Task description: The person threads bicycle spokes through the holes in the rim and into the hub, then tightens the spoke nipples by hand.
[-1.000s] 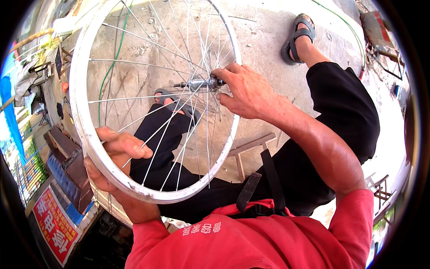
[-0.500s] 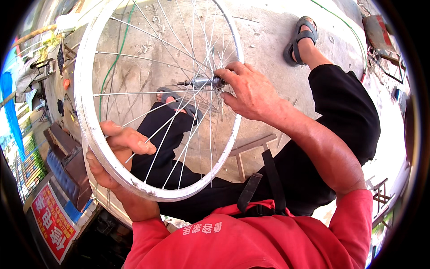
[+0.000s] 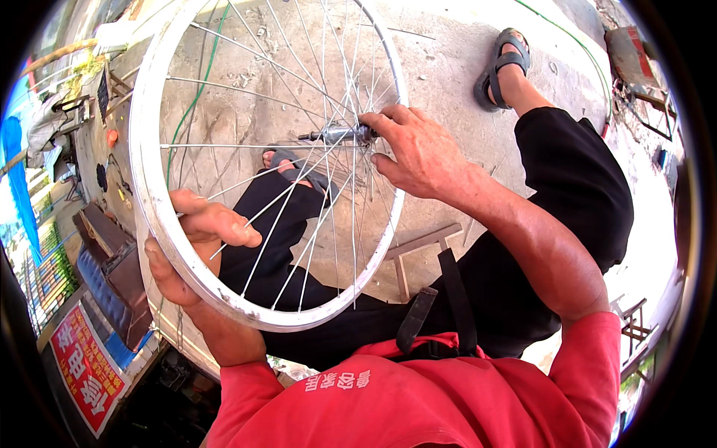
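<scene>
A bare silver bicycle wheel, with no tyre on its rim, is held up in front of me above my legs. My left hand grips the rim at the lower left, fingers passing inside among the spokes and thumb outside. At the centre is the metal hub, its threaded axle end pointing left. My right hand closes its fingertips and thumb round the hub's right end. Thin spokes run from hub to rim; several cross near the hub.
A wooden stand piece lies on the concrete floor beyond my lap. A green hose crosses the floor behind the wheel. To the left stand a worn blue-and-brown seat and a red sign. A rusty container is at the far right.
The wheel's rim has shifted slightly to the right, and its spokes sit at slightly different angles. Both hands keep nearly the same places on the rim and hub.
</scene>
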Tool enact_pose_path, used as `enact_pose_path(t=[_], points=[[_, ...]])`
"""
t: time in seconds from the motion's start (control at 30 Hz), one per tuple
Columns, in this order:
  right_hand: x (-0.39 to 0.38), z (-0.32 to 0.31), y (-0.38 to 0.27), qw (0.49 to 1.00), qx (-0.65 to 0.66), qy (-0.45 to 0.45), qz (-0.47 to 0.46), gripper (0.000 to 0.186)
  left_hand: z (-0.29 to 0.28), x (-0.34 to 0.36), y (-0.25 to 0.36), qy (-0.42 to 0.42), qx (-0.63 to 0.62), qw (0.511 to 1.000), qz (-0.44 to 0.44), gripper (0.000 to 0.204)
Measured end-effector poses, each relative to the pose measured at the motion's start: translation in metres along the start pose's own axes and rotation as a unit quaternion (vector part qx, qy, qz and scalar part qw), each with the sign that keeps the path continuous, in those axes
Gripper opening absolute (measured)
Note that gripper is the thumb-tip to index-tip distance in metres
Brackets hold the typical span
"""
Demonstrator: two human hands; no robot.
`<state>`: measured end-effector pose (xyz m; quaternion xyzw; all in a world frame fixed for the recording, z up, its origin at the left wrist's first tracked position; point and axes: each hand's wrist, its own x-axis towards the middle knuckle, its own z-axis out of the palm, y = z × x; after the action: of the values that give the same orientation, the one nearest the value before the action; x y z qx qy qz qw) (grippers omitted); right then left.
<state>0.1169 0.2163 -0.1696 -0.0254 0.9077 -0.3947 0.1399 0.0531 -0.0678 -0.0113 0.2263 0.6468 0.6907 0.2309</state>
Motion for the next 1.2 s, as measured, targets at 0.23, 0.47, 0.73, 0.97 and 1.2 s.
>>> enact_pose_path(t=[0.23,0.47,0.73,0.97,1.2], points=[[-0.002,-0.002,0.0,1.0,-0.001,-0.005,0.006,0.052,0.001,0.004,0.0,-0.011,0.013,1.0,0.007,0.07],[-0.002,-0.001,0.002,1.0,0.0,-0.001,0.001,0.054,0.001,0.007,0.002,-0.015,0.019,1.0,0.003,0.069],[-0.001,-0.002,0.001,1.0,-0.003,-0.009,0.003,0.055,0.002,0.009,0.001,-0.005,0.022,1.0,0.003,0.069],[-0.001,-0.003,0.001,1.0,0.002,-0.008,0.004,0.056,0.007,0.01,0.003,0.003,0.008,1.0,-0.005,0.068],[0.0,-0.001,0.001,1.0,0.001,-0.008,0.004,0.056,0.002,0.009,0.003,0.002,0.016,1.0,-0.005,0.071]])
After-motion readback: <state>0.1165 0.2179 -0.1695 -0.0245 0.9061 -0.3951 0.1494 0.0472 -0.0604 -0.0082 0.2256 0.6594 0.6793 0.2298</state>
